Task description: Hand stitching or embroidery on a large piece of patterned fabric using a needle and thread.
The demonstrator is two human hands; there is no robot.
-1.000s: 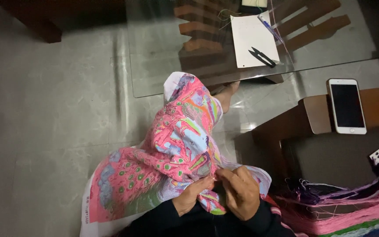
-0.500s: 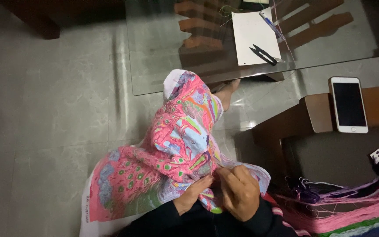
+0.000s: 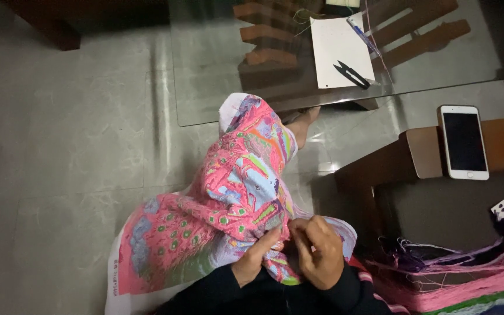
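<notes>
From the head camera, both hands sit at the bottom centre of the frame. The left hand pinches a fold of the pink embroidered cloth, fingers curled into it. The right hand is bent, knuckles up, fingertips closed on the cloth beside it. At upper right, small scissors lie on paper; a phone rests at right.

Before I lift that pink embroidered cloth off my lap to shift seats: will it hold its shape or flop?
Probably flop: the cloth drapes in soft folds over the knee and bunches where the left hand and right hand pinch it. It looks light, so it should lift easily. Loose threads lie close beside it and might snag.
</notes>
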